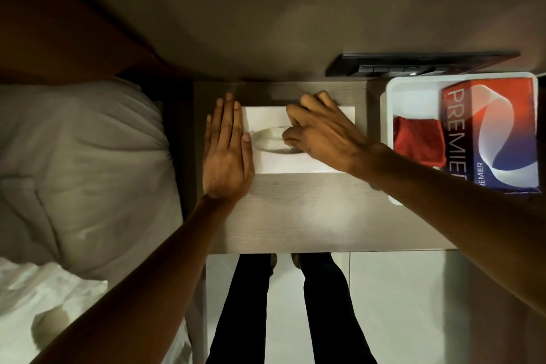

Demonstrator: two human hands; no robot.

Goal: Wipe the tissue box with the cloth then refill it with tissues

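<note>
Left hand [226,151] lies flat, fingers extended, pressed against the left side of the white tissue box [266,161]; right hand [317,131] rests on the box top, fingers curled at the oval opening, possibly pinching tissue, though blur obscures this. Box sits at frame centre on the wooden bedside table [295,216]. Left: white bedding [82,156]. Right: white tray [413,97] holding a Premier tissue pack [496,133] and red cloth [418,139].
</note>
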